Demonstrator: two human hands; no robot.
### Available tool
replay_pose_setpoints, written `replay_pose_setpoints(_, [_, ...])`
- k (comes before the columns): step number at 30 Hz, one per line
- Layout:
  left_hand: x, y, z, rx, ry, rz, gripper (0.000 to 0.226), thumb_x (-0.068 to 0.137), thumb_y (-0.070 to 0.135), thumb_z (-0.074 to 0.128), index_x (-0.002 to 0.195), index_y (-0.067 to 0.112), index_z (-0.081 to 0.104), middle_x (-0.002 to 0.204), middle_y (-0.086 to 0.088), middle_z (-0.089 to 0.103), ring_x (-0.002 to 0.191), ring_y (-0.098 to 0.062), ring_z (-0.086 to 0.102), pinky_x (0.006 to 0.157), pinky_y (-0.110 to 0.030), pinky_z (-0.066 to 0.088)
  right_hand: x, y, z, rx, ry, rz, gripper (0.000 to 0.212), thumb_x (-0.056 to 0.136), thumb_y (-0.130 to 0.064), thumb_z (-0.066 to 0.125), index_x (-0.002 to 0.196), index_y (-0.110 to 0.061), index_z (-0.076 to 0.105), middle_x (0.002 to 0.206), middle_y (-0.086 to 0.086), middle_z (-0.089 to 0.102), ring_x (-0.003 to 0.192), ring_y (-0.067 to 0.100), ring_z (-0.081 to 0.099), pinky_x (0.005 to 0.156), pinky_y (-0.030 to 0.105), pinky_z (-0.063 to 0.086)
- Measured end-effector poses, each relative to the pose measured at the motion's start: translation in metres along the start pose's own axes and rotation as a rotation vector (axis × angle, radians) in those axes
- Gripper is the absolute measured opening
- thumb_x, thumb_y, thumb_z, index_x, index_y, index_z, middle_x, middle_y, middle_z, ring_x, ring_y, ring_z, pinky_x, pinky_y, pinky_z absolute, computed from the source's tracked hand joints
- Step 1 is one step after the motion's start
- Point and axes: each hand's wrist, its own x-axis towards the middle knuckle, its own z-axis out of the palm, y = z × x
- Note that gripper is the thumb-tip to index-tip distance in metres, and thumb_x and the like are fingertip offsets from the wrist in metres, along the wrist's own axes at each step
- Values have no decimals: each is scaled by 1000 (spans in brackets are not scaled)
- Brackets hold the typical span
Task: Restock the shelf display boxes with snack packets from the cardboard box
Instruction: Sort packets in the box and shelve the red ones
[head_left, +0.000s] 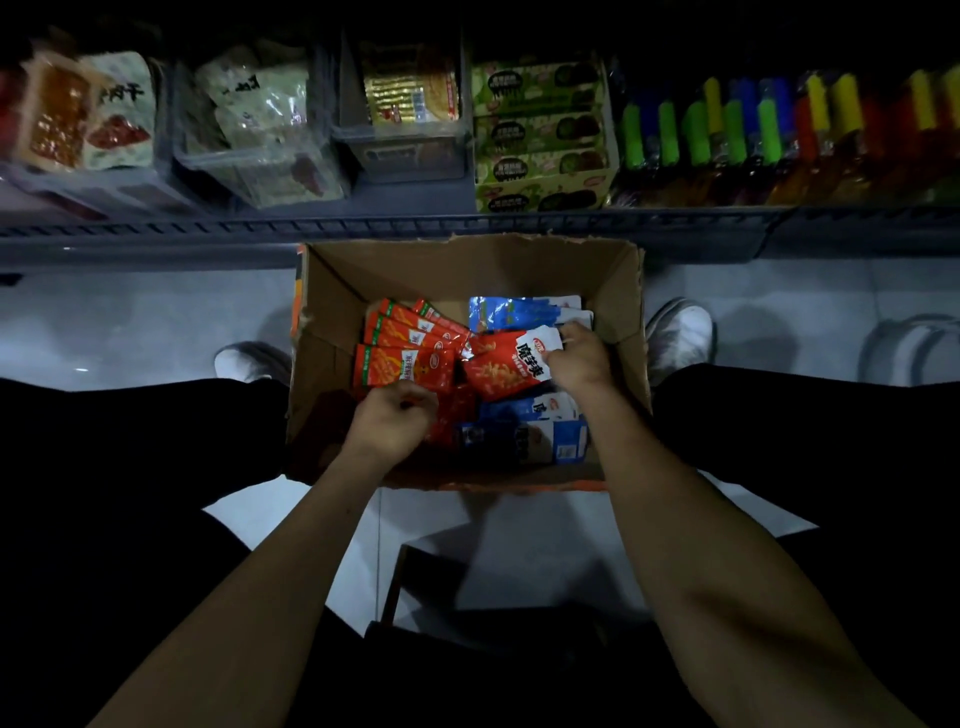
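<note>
An open cardboard box (467, 265) stands on the floor between my feet, below the shelf. Inside lie several orange-red snack packets (402, 345) on the left and blue packets (519, 312) at the back and front right. My right hand (579, 358) grips the white top edge of a red packet (501, 371) in the middle of the box. My left hand (392, 415) is curled over the lower edge of the orange-red packets and seems to pinch one. Clear plastic display boxes (405, 145) with packets stand on the shelf above.
The shelf edge (363, 228) runs across just behind the box. A green display carton (543, 135) and rows of coloured lighters (779, 124) fill the shelf's right side. My shoes (678, 332) flank the box on a pale tiled floor.
</note>
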Motion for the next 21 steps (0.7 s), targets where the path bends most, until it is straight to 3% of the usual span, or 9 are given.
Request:
replay_pose_setpoints(3, [-2,15,0,-64,17,39,12,88,14,65,96,23,66,104,5,64,110,-23,60,96,-33,48,-16,-30,-25,101,-50,-52,23,91,-1,56,106,-14,66,107,8,70,94,23,66,78,33,55])
replay_pose_setpoints(6, [-11,29,-4,44,6,212,66,81,18,75,138,24,43,127,0,50,126,-21,47,106,-33,39,-39,-62,-49,134,-144,-161,20,94,-4,57,106,-20,61,90,-6,67,78,8,64,65,23,54])
replay_pose_setpoints(8, [-17,38,-9,132,22,296,93,75,25,80,149,29,24,143,-2,34,134,-20,34,113,-35,29,-55,-80,-61,125,-215,-223,19,95,-6,57,102,-23,60,87,-11,65,77,2,63,66,20,55])
replay_pose_setpoints(9, [-21,43,-12,114,20,312,97,74,26,81,150,29,20,142,2,34,132,-16,34,112,-33,29,-63,-87,-65,114,-249,-247,20,96,-7,57,99,-26,60,89,-12,66,82,3,64,71,23,56])
replay_pose_setpoints(11, [-28,53,-18,-33,3,286,88,75,21,81,147,27,30,129,8,43,118,-10,47,98,-24,40,-78,-100,-70,102,-304,-268,23,95,-9,58,94,-32,61,94,-12,67,88,6,65,80,30,55])
replay_pose_setpoints(14, [-41,67,-29,-215,24,261,46,78,14,78,119,21,58,109,3,64,84,-4,62,66,-11,48,-96,-120,-72,160,-292,-277,18,94,-12,61,91,-29,63,93,-7,71,84,9,68,78,30,55])
replay_pose_setpoints(16, [-50,73,-39,-317,37,247,32,79,15,77,107,21,63,98,2,71,76,-10,69,63,-18,51,-107,-130,-72,330,-261,-251,8,89,-15,67,94,-21,66,93,3,75,84,16,71,78,35,56])
replay_pose_setpoints(19, [-64,87,-52,-463,38,275,19,81,16,74,98,20,66,87,-3,75,69,-16,72,60,-28,56,-121,-146,-72,672,-360,-181,21,84,-9,72,105,-12,67,101,9,74,91,21,71,80,37,57])
replay_pose_setpoints(21, [-71,97,-60,-463,43,331,9,84,17,72,92,15,67,83,-8,75,64,-18,71,58,-31,58,-132,-157,-72,696,-400,-191,24,82,-3,71,104,-13,67,103,8,74,94,22,71,82,38,57])
